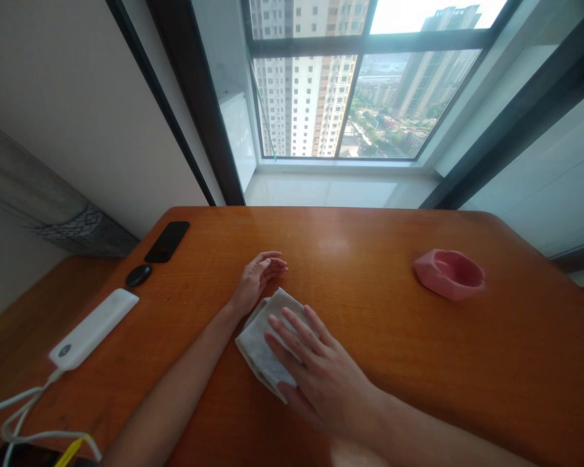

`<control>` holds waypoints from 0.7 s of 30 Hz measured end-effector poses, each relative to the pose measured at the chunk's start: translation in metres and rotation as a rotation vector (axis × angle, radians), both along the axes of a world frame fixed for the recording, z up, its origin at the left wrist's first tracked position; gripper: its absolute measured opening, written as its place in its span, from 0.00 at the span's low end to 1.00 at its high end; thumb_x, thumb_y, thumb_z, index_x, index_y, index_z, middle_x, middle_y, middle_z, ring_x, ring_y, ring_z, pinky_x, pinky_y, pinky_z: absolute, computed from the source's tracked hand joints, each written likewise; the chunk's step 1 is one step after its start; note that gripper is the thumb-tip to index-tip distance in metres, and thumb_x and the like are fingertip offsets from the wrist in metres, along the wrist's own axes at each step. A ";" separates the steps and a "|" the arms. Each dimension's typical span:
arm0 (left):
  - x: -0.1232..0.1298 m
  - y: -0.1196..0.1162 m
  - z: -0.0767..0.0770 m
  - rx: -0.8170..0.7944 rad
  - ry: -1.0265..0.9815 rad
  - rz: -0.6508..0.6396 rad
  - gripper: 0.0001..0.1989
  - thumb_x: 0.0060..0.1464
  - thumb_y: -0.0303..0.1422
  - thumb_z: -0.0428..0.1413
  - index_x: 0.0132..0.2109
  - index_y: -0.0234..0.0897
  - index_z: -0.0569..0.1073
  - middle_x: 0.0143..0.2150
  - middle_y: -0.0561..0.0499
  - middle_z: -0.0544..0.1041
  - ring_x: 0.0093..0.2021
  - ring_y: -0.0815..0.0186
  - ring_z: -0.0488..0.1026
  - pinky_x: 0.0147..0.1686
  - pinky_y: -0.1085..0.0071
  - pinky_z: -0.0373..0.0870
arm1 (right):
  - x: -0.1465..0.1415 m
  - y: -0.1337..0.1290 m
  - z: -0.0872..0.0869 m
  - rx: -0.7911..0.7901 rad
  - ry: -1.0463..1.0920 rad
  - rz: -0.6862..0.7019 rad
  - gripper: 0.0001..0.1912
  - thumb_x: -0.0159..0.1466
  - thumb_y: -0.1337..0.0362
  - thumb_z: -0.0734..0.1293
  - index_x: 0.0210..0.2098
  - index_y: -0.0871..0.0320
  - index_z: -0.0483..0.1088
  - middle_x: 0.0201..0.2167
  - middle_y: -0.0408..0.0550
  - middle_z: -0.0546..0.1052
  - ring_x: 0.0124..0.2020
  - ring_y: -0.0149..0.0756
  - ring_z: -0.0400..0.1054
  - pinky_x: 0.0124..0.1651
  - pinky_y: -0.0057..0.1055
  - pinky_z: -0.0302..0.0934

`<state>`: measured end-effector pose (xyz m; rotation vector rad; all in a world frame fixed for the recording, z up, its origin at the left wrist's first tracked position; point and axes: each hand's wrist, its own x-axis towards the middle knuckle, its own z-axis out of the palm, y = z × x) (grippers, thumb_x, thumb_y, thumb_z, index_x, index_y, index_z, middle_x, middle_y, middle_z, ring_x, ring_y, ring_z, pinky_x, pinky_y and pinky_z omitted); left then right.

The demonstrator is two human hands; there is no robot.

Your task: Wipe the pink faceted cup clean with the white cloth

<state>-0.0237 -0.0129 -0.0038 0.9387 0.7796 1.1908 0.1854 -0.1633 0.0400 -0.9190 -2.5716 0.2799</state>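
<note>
My right hand [321,373] lies with spread fingers over a folded whitish cloth [265,347] near the middle of the wooden table [360,259]. The fingers and thumb stretch flat across the cloth and do not wrap round it. Just beyond the cloth's far left corner, my left hand [259,279] rests on its side on the tabletop. Its fingers are loosely bent and hold nothing that I can see. Part of the cloth is hidden under the right hand.
A pink faceted bowl [450,275] stands on the right of the table. Along the left edge lie a black phone [167,241], a black round-ended object [139,275] and a white power strip [95,329] with cables [24,415]. A window [340,104] is behind the table.
</note>
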 end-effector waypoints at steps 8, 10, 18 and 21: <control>-0.001 -0.001 -0.001 -0.007 -0.005 -0.010 0.17 0.63 0.41 0.65 0.53 0.34 0.80 0.45 0.43 0.86 0.47 0.60 0.84 0.53 0.64 0.78 | -0.008 -0.002 -0.024 -0.066 -0.158 -0.046 0.38 0.78 0.58 0.60 0.83 0.57 0.47 0.83 0.55 0.53 0.84 0.58 0.45 0.83 0.67 0.40; -0.001 -0.001 0.000 -0.008 0.001 -0.010 0.17 0.63 0.41 0.65 0.53 0.34 0.80 0.46 0.43 0.86 0.46 0.59 0.84 0.53 0.64 0.78 | 0.022 -0.007 -0.030 0.017 -0.194 -0.208 0.40 0.76 0.62 0.62 0.83 0.55 0.45 0.83 0.55 0.52 0.83 0.60 0.45 0.82 0.68 0.42; -0.004 0.001 -0.004 0.000 0.000 -0.011 0.16 0.64 0.41 0.64 0.53 0.34 0.81 0.46 0.43 0.86 0.47 0.58 0.84 0.54 0.62 0.78 | 0.232 -0.066 -0.071 0.242 -0.215 -0.835 0.40 0.75 0.55 0.53 0.84 0.44 0.36 0.83 0.47 0.52 0.82 0.65 0.49 0.77 0.76 0.45; -0.003 0.001 -0.004 0.005 0.004 -0.011 0.16 0.64 0.40 0.64 0.53 0.34 0.81 0.46 0.42 0.86 0.47 0.58 0.84 0.54 0.62 0.78 | 0.289 -0.083 -0.076 0.310 -0.210 -0.872 0.40 0.74 0.53 0.54 0.82 0.34 0.39 0.83 0.36 0.52 0.80 0.67 0.52 0.74 0.79 0.48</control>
